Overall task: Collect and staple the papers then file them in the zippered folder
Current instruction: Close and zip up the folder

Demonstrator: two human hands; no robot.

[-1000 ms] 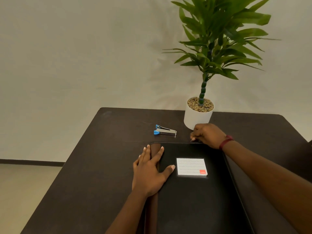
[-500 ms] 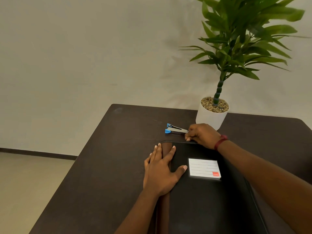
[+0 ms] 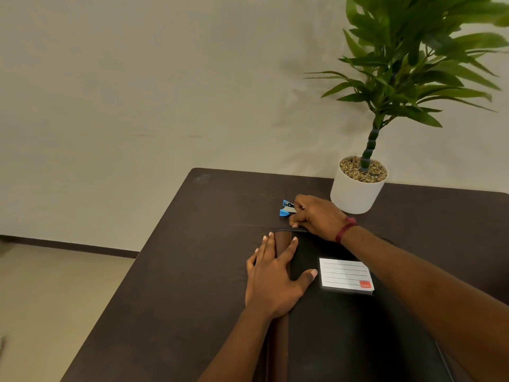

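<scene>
A black zippered folder (image 3: 344, 332) with a brown spine lies closed on the dark table (image 3: 176, 271). It carries a white lined label (image 3: 343, 274) with a red corner mark. My left hand (image 3: 275, 282) presses flat on the spine, fingers spread. My right hand (image 3: 316, 216) has its fingers curled and pinches at the zipper on the folder's far edge, near the spine corner; the pull itself is hidden under the fingers. A small blue and silver stapler (image 3: 285, 209) lies just behind my right hand, which partly covers it. No loose papers are in view.
A white pot (image 3: 355, 195) with pebbles and a tall leafy green plant stands at the back of the table, right of my right hand. The table's left edge drops to a beige floor (image 3: 55, 299). A plain wall stands behind.
My right hand has slid left along the folder's far edge, from above the label to the spine corner. My left hand has stayed on the spine. The camera has turned left.
</scene>
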